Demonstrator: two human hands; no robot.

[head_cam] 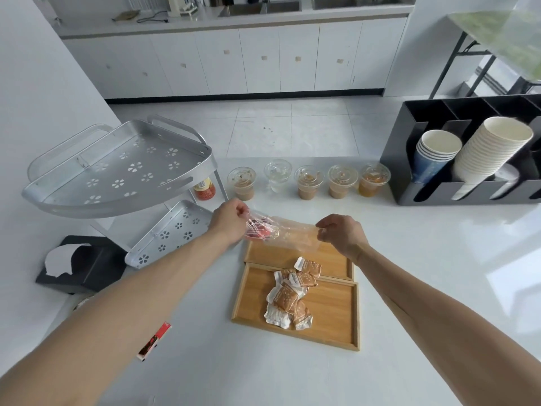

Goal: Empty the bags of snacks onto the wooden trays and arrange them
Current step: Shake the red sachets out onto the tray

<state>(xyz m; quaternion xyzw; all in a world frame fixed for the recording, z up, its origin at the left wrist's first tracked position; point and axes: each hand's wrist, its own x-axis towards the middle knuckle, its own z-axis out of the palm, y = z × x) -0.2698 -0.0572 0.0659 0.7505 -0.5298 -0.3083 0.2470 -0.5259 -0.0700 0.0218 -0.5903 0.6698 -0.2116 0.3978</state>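
Observation:
Two wooden trays lie side by side on the white counter. The near tray (330,320) carries a pile of brown-and-white wrapped snacks (291,294). Above the far tray (328,256) a clear plastic bag (295,234) is stretched sideways between both hands. Red wrapped snacks (259,230) sit bunched at the bag's left end. My left hand (229,221) pinches that end and my right hand (341,232) pinches the other end. One red snack packet (153,341) lies alone on the counter at the lower left.
A two-tier metal corner rack (117,174) stands at the left, with a black napkin holder (79,265) in front of it. Several lidded plastic cups (308,183) line the counter's far edge. A black organiser with stacked paper cups (468,153) is at the right.

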